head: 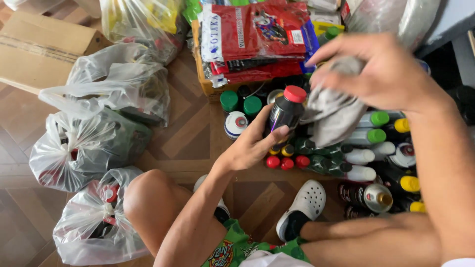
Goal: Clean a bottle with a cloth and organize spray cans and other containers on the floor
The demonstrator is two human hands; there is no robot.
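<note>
Left hand (252, 143) closed round dark red-capped bottle (288, 109), fingers wrapped. Right hand (381, 69) clenched on grey cloth (332, 111), cloth touching bottle.

The grey cloth (332, 114) is covering part of the dark bottle (286, 112) and the bottles behind it. The picture's right edge is cutting off the right forearm. Knotted plastic bags (89, 143) are blurring their contents past telling.

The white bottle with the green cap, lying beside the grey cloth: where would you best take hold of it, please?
Probably around the white bottle's body just behind the green cap, coming from above: it lies on its side among packed bottles, so only its upper side is free.
</note>
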